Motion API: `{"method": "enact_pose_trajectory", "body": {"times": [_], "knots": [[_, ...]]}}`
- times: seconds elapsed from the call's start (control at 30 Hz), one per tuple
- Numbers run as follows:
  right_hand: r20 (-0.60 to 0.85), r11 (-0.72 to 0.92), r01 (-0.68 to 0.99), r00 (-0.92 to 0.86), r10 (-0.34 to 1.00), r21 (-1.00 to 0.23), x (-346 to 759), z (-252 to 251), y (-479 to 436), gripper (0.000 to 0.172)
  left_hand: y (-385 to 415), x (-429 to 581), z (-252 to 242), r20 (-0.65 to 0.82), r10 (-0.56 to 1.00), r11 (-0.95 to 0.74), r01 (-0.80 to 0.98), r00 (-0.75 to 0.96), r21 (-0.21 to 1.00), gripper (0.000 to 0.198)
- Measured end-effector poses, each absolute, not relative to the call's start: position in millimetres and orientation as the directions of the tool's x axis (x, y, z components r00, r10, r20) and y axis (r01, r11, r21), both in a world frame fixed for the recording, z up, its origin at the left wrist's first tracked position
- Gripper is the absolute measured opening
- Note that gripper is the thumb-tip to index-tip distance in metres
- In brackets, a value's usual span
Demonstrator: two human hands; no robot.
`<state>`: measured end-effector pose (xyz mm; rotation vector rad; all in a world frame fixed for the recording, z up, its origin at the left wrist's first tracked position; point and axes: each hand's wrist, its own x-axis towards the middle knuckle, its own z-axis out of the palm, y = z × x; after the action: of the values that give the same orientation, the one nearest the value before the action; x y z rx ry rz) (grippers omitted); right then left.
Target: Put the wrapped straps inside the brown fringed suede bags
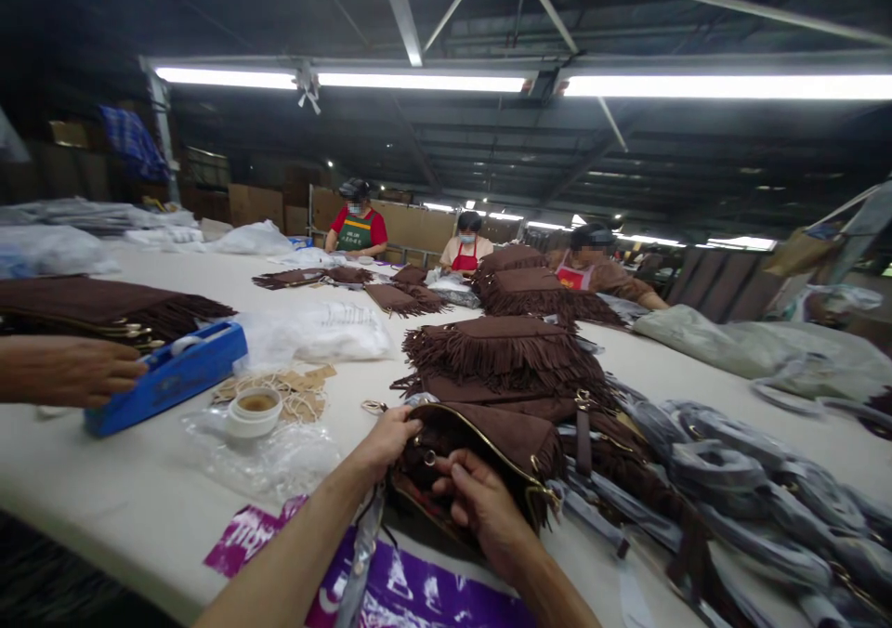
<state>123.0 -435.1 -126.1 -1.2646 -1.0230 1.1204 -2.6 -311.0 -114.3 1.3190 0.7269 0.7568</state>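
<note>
A brown fringed handbag (508, 428) lies in front of me, its gold zipper open and its dark inside showing. My left hand (390, 440) grips the left end of the bag's opening between thumb and fingers. Inside the mouth, my right hand (478, 493) has thumb and fingers drawn together beside a small round metal ring (430, 458). Whatever those fingers pinch is hidden. Beneath the bag and my forearms lies a purple printed plastic sheet (425, 586). A strip of clear plastic wrap (363, 554) hangs below my left hand.
A co-worker's hand (76, 371) reaches to a blue tape dispenser (174, 377) at left. Near it stand a white tub (255, 412) and brown tags (299, 391). Fringed bags (498, 345) pile up ahead; plastic-wrapped straps (739, 479) lie at right. Several people sit across the table (139, 507).
</note>
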Motion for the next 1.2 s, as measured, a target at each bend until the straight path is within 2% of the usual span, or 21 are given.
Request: {"method": "enact_pose_trajectory", "body": {"times": [0.07,0.13,0.23,0.33,0.47,0.67,1.2], "knots": [[-0.017,0.012,-0.180,0.162,0.987,-0.984,118.0,-118.6,-438.3,0.048,-311.1,-2.6,-114.7,-0.040,0.828,0.097,-0.073,0.559,0.993,0.020],[-0.013,0.010,-0.178,0.127,0.992,-0.984,117.1,-114.0,-442.0,0.047,-311.1,-2.8,-115.2,-0.045,0.830,0.107,-0.079,0.556,0.991,0.019],[0.008,0.000,0.063,0.137,0.990,-0.998,124.2,-117.1,-446.4,0.038,-310.7,-3.3,-116.2,-0.054,0.829,0.126,-0.092,0.557,0.988,0.019],[0.091,0.010,0.332,0.230,0.969,-0.943,134.4,-129.7,-448.0,0.030,-309.8,-3.5,-117.2,-0.064,0.824,0.147,-0.104,0.564,0.984,0.021],[0.115,-0.038,0.465,0.296,0.948,-0.884,138.2,-144.8,-444.9,0.026,-308.8,-3.6,-118.0,-0.063,0.820,0.152,-0.111,0.569,0.982,0.021],[0.064,-0.019,0.328,0.240,0.969,-0.944,128.0,-141.8,-434.9,0.023,-309.9,-3.8,-116.8,-0.054,0.818,0.147,-0.117,0.573,0.982,0.023],[0.085,0.011,0.287,0.244,0.966,-0.958,125.9,-140.5,-429.6,0.022,-309.8,-2.2,-118.1,-0.022,0.833,0.069,-0.065,0.553,0.995,0.020]]}}
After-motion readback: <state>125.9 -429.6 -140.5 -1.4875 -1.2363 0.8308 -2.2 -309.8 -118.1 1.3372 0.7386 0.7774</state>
